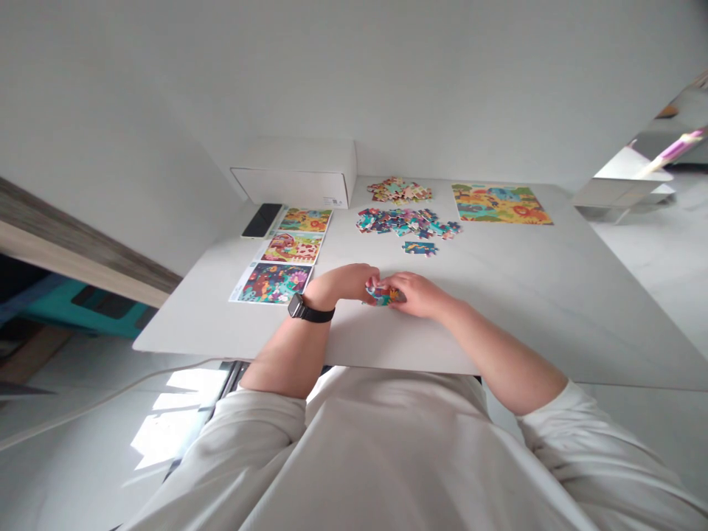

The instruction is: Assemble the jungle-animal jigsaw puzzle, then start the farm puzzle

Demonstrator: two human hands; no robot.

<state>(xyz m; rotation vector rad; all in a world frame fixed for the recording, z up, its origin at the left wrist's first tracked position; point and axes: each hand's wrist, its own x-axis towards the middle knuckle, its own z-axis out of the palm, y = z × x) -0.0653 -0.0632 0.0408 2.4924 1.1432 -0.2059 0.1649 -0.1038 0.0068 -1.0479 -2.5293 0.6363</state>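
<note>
Both of my hands meet over the near middle of the table, holding colourful jigsaw puzzle pieces [381,296] between them. My left hand [354,280], with a black watch on its wrist, is closed on the pieces from the left. From the right, my right hand [416,293] pinches their other side with thumb and fingers. Just beyond lies a small joined strip of blue puzzle pieces [419,248]. A heap of dark blue and purple puzzle pieces [406,221] spreads behind it, and a yellow and red heap [399,191] sits farther back.
A finished-looking animal puzzle picture [501,203] lies at the back right. To the left, a sheet with three printed pictures [290,248] lies beside a dark phone [262,220]. A white box [293,184] stands against the wall. The table's front edge is close to my body.
</note>
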